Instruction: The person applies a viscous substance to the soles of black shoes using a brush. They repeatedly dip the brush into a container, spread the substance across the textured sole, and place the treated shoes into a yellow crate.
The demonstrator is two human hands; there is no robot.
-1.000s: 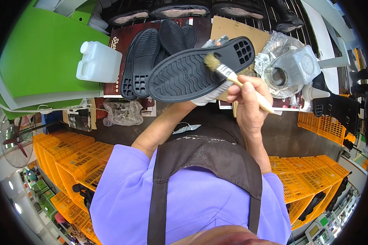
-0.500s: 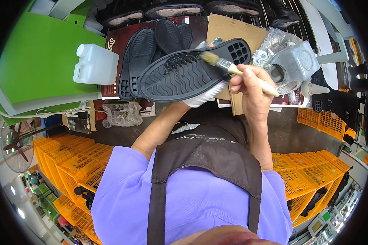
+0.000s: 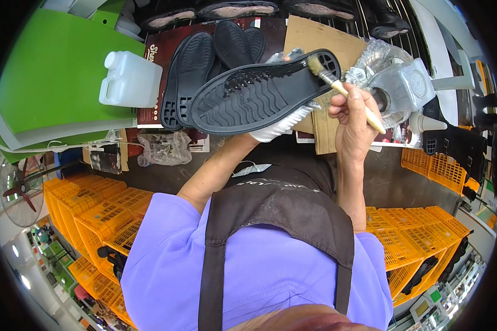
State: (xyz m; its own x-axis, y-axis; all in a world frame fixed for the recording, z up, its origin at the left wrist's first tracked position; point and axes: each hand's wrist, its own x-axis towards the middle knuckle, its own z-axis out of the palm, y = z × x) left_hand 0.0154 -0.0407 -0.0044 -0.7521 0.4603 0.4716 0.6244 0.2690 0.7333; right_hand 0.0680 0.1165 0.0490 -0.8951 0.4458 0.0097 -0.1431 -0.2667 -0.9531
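Observation:
My left hand, in a white glove, holds a black rubber shoe sole from beneath, tread side facing me. My right hand grips a wooden-handled brush whose pale bristles touch the right end of the sole. Just right of the brush stands a clear plastic-wrapped container with a dark opening.
More black soles lie stacked behind on a dark red board. A white plastic jug stands left, by a green panel. A cardboard sheet, a white nozzle bottle and orange crates surround me.
The brush has moved along the sole toward its right end. The sole has tilted and shifted slightly to the right in my left hand.

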